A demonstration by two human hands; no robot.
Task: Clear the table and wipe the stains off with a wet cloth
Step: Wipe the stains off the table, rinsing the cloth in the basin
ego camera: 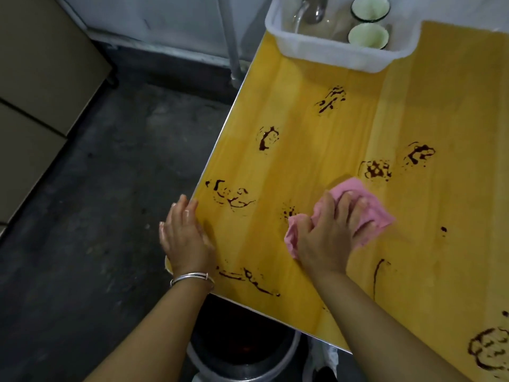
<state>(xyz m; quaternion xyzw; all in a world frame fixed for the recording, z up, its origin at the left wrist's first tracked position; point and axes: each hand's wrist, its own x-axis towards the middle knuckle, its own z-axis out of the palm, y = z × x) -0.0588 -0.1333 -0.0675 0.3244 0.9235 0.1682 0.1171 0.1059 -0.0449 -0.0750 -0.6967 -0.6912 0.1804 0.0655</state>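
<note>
White tub [341, 57] holds two cups [368, 35]; right hand [330, 232] fingers [345, 205] grip pink cloth [378, 213]; left hand [187, 235] flat on table [413, 119] edge.

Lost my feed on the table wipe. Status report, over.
Right hand grips pink cloth on yellow table. Left hand flat on table edge. Many dark stains unwiped. White bin with cups at far end.

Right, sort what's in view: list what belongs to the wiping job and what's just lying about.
Job: yellow table, dark stains, pink cloth, right hand gripping it, left hand resting on the edge, white tub of cups.
Lying about: bucket under the table, grey pipe, beige cabinets.
</note>
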